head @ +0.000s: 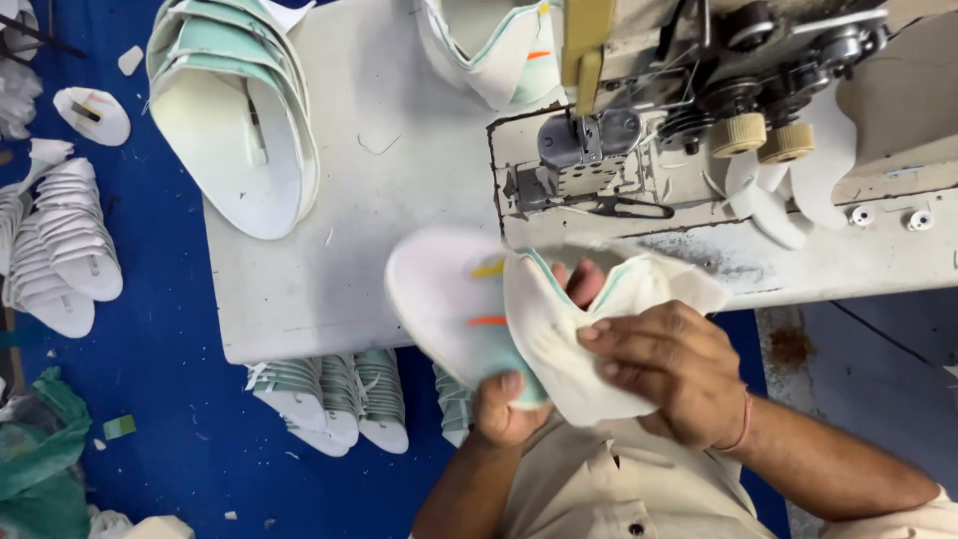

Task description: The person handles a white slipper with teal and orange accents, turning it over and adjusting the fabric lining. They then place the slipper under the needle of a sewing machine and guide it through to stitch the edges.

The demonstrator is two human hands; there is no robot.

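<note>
My left hand (504,407) grips the lower edge of a white shoe upper piece (454,299) with mint green trim and small orange and yellow marks. My right hand (669,364) lies over a second white piece (559,344) folded against the first, fingers pressing it flat. Both pieces are held in front of my body, just below the edge of the white work table (319,289). The pieces look blurred.
A sewing machine (699,130) fills the upper right. A nested stack of white and mint uppers (235,120) sits on the table's left, another stack (489,45) at the top. More stacks lie on the blue floor (180,399) at the left (60,250) and under the table (334,399). A green bag (40,459) is at lower left.
</note>
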